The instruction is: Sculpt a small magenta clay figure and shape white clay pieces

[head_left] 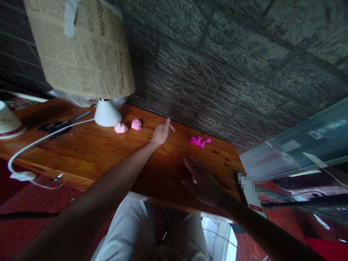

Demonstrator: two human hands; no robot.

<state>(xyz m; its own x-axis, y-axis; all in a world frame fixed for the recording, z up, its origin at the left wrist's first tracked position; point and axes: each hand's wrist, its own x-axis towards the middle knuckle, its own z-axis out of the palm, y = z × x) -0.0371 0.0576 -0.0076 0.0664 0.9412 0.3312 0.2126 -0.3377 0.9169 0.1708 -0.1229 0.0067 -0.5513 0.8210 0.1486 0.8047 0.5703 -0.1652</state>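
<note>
My left hand (161, 135) rests near the back edge of the wooden table, its fingers stretched out and partly apart, with nothing visible in them. My right hand (203, 185) lies low over the table's front part, fingers extended and thumb apart. A small whitish thing (194, 179) shows between that thumb and the fingers; what it is I cannot make out. Beyond the right hand is a bright magenta clay-like piece (200, 141) of knobbly shape. Left of my left hand lie a pink crumpled lump (136, 124) and a paler pink lump (121, 127).
A lamp with a newspaper-print shade (89, 54) stands on the table (108, 148) at the left. Scissors (58, 125), a white cord (40, 141) and a paper cup (9, 121) are nearby. A brick-patterned wall (190, 65) borders the back; a flat pale object (251, 195) lies at the right edge.
</note>
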